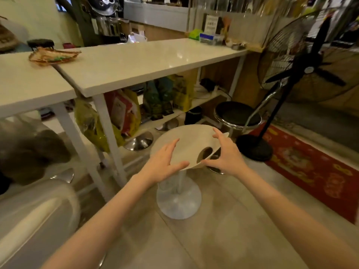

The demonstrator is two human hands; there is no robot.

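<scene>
- The white stool [178, 199] stands on the floor on a round pedestal base, in front of the long counter [136, 61] and just left of the fan's black foot.
- Its round seat [190, 140] has a dark cut-out near the right rim.
- The left hand [165, 160] lies over the near left part of the seat; its fingers [172, 146] are straight and released, with the thumb along the near rim.
- The right hand [225, 154] is at the seat's right rim; its fingers [216, 133] are spread and lightly bent, clasping nothing, and the thumb tip meets the near rim beside the cut-out.
- A black stool [238, 113] stands just behind, and the fan [303, 61] rises to the right.
- A red rug [310, 167] lies on the floor at the right.
- Bags [124, 111] sit under the counter, and a basket [54, 56] rests on top of it.
</scene>
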